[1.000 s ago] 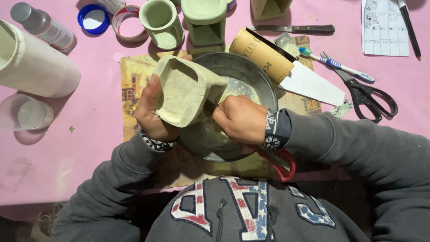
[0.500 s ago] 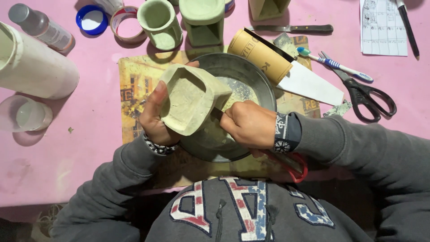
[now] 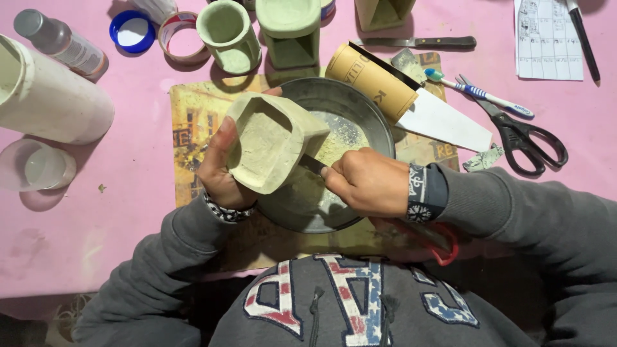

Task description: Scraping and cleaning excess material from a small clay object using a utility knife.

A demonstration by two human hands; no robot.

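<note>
Scraping work on a pale green carved vessel

Carving is the step in hand, by the look of it. The pale green vessel [image 3: 273, 144], squarish and hollowed, sits tilted in the left hand [image 3: 222, 170], which grips it by the near wall with the thumb on its rim. The right hand [image 3: 366, 183] is clenched around a thin dark blade [image 3: 313, 165] whose tip meets the vessel's lower outer side. Both hover over a round metal pan [image 3: 350, 122] dusted with pale powder. My judgement: the next stroke calls for a steady left-hand grip and light pressure, so that the scrapings fall into the pan.

Under the pan lies a yellow printed mat [image 3: 189, 122]. Beyond the hands stand more green carved pieces [image 3: 225, 32] and a cardboard tube [image 3: 373, 80]. Past the right hand are a toothbrush [image 3: 479, 93], scissors [image 3: 524, 138] and a knife [image 3: 418, 43]. Out from the left hand lie a white cylinder [image 3: 51, 99] and a clear cup [image 3: 35, 166]. The desk [image 3: 96, 225] is covered in pink; nothing of the room shows.
</note>
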